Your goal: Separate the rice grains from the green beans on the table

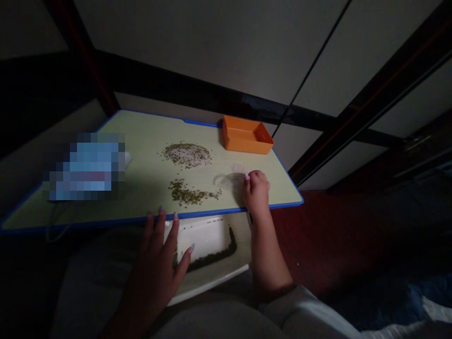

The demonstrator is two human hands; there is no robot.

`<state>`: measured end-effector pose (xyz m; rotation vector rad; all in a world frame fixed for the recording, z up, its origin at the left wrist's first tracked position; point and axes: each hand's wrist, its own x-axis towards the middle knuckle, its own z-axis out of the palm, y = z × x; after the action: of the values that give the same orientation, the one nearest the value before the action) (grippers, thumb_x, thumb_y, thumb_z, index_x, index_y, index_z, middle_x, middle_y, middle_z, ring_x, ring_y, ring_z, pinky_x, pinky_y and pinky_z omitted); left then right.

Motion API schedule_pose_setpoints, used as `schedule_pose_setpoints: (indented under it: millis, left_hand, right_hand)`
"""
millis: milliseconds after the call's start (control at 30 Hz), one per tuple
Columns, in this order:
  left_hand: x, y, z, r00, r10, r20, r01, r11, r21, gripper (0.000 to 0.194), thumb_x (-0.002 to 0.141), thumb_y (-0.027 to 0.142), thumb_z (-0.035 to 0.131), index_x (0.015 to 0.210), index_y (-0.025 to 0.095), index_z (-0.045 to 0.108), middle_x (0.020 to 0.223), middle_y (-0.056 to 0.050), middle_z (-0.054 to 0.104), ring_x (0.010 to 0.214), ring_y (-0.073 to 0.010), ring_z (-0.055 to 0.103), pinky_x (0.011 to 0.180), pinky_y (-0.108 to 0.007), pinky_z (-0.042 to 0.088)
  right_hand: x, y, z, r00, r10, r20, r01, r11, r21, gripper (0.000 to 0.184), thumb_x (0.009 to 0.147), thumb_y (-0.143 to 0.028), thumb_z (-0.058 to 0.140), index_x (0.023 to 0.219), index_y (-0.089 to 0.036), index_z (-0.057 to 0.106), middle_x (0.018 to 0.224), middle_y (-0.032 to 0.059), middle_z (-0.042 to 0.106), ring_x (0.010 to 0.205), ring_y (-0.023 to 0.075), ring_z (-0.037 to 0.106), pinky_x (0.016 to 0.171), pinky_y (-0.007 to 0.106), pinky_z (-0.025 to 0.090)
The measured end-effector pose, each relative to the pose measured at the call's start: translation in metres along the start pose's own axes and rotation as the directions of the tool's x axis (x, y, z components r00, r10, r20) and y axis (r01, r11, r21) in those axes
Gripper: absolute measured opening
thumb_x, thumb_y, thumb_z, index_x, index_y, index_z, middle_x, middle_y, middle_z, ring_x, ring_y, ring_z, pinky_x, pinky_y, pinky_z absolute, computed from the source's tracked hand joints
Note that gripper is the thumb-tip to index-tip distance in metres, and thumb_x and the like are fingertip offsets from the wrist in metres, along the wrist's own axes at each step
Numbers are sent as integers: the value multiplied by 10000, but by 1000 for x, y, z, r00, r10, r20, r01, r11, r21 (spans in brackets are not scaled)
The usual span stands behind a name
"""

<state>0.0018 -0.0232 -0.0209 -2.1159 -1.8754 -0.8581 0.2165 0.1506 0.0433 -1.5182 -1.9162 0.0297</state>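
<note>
On the pale table [141,141], my right hand [257,193] is closed on the near edge of a clear, curved plastic piece [235,181], whose full shape I cannot make out. Left of it lies a pile of small green grains [190,194]. Behind that sits a wider pile of pinkish-white and green grains [187,154]. My left hand [160,249] is open, fingers spread, with its tips by the table's blue front edge. Partly beneath it is a white tray [212,238], with dark green grains gathered along its sides.
An orange open box [247,136] stands at the table's back right. At the left is a blurred-out, lit bluish object [86,169], with a pale cable [56,230] hanging over the front edge. Panelled cabinet doors [212,52] rise behind the table. Reddish floor [303,240] shows at right.
</note>
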Motion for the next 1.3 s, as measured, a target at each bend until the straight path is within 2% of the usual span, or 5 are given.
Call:
schedule_pose_setpoints:
  millis: [267, 367, 567, 833, 1300]
  left_hand:
    - [0, 1, -2, 1000, 7, 8, -7, 1000, 21, 823, 893, 365, 524, 1565, 201, 78, 1643, -199, 147, 1518, -421, 112, 1125, -633, 356]
    - [0, 2, -3, 1000, 11, 6, -11, 1000, 26, 823, 893, 366, 525, 1565, 200, 80, 1644, -197, 145, 1519, -419, 108, 1126, -632, 355]
    - [1, 2, -3, 1000, 13, 7, -13, 1000, 28, 817, 893, 364, 523, 1564, 189, 90, 1637, -208, 161, 1515, -420, 126, 1116, -629, 369]
    - [2, 2, -3, 1000, 13, 3, -13, 1000, 25, 823, 889, 361, 531, 1564, 192, 92, 1638, -203, 163, 1515, -419, 127, 1116, -629, 369]
    - [3, 2, -4, 1000, 26, -3, -26, 999, 23, 833, 880, 357, 546, 1562, 179, 101, 1634, -217, 160, 1511, -435, 123, 1128, -643, 344]
  right_hand:
    - [-10, -21, -1, 979, -119, 165, 126, 991, -33, 245, 985, -226, 407, 855, -192, 612, 970, 77, 641, 968, 224, 517, 804, 341, 309]
    - [-13, -24, -2, 973, -166, 163, 175, 984, -42, 244, 981, -222, 403, 862, -192, 615, 981, 78, 643, 971, 225, 512, 816, 351, 307]
    - [-9, -13, -5, 985, -130, 114, 142, 984, -103, 243, 973, -204, 408, 880, -194, 633, 987, 93, 644, 971, 240, 500, 800, 355, 310]
    - [-8, -8, -6, 981, -125, 146, 145, 980, -135, 235, 965, -198, 422, 879, -194, 641, 996, 91, 643, 979, 241, 502, 789, 353, 310]
    - [-6, -6, -6, 970, -125, 210, 147, 984, -97, 229, 964, -202, 425, 895, -186, 642, 1013, 87, 639, 999, 243, 509, 795, 354, 313]
